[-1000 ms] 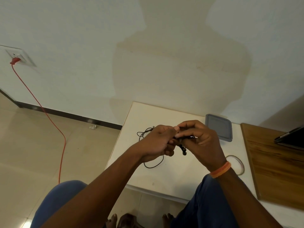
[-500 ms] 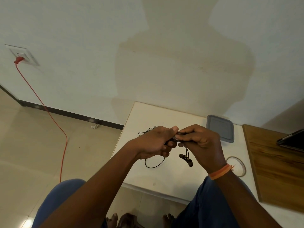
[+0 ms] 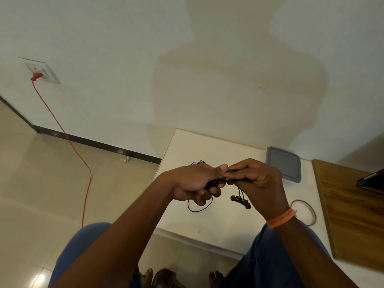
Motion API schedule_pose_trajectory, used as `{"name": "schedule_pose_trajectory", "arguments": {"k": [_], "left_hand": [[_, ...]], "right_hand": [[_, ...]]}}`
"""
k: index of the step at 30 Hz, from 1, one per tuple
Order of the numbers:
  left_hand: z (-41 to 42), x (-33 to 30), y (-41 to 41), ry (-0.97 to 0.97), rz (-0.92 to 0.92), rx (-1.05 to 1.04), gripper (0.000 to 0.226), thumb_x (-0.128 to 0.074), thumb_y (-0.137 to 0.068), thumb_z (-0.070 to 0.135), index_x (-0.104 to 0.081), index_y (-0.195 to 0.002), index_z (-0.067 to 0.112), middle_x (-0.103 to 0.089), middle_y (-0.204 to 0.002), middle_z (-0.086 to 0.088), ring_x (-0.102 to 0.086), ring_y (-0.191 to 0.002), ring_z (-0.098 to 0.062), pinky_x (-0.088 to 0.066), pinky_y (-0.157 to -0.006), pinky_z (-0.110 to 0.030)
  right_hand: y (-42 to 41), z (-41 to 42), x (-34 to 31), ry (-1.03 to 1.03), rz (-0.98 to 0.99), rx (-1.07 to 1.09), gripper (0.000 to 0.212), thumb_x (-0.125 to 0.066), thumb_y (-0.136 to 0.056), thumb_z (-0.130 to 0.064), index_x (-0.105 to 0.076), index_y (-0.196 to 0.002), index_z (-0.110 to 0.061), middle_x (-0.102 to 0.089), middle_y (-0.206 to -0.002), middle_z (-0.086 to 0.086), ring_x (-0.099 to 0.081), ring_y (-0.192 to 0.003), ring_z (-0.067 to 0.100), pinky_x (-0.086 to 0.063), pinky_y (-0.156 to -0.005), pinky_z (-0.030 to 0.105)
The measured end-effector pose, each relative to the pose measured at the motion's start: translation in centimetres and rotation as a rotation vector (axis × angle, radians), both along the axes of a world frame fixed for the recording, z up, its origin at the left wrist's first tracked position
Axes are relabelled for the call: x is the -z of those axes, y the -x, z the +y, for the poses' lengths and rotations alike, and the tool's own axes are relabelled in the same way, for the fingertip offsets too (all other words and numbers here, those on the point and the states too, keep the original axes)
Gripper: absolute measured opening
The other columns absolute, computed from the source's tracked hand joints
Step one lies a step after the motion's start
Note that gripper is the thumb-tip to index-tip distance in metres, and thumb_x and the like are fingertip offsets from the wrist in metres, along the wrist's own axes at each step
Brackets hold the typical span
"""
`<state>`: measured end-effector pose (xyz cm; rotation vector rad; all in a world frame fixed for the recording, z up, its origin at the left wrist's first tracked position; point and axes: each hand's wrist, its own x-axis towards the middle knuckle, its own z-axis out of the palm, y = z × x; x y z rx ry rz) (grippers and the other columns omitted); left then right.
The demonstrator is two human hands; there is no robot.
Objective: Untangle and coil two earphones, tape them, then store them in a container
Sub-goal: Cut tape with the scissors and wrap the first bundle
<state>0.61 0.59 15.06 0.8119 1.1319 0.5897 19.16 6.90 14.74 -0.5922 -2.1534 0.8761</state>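
While both hands meet over the white table (image 3: 187,146), I see left hand (image 3: 195,181) and right hand (image 3: 257,179) pinching the black earphones (image 3: 239,199); cable partly hidden by fingers, buds dangling.

Light: soft and a bit dim.
Shadow: big person-shape on the wall (image 3: 239,86).
Glare: bright spot on the floor (image 3: 39,277).
Edges: bent lines.

container (image 3: 283,164) behind tape roll (image 3: 303,212), on table (image 3: 207,225)
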Motion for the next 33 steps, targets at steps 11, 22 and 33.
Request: {"name": "schedule_pose_trajectory", "arguments": {"k": [11,22,33], "left_hand": [[-0.1,0.0,-0.3,-0.052,-0.072,-0.105,0.039,-0.038,-0.105,0.041,-0.051,-0.080,0.015,-0.033,-0.060,0.006,-0.023,-0.045,-0.005,-0.021,-0.051,-0.020],[0.0,0.1,-0.8,-0.145,0.043,-0.164,0.038,-0.035,-0.106,0.041,-0.045,-0.078,0.017,-0.032,-0.063,0.005,-0.021,-0.051,-0.011,-0.021,-0.054,-0.025],[0.0,0.4,-1.1,-0.159,-0.003,-0.125,0.038,-0.033,-0.107,0.042,-0.045,-0.081,0.017,-0.032,-0.063,0.006,-0.019,-0.053,-0.011,-0.018,-0.058,-0.028]], "right_hand": [[-0.1,0.3,0.2,-0.082,-0.053,-0.005,0.022,-0.073,-0.076,0.009,-0.079,-0.090,-0.009,-0.071,-0.094,0.002,-0.068,-0.088,0.010,-0.058,-0.075,0.028],[-1.0,1.4,0.8,0.792,0.213,-0.072,0.027,-0.065,-0.085,-0.016,-0.073,-0.110,-0.008,-0.072,-0.109,0.014,-0.068,-0.105,0.032,-0.058,-0.083,0.041],[-0.7,1.8,1.1,0.879,0.078,-0.148,0.030,-0.057,-0.090,-0.022,-0.070,-0.116,-0.015,-0.072,-0.107,0.012,-0.068,-0.091,0.023,-0.056,-0.074,0.031]]}}
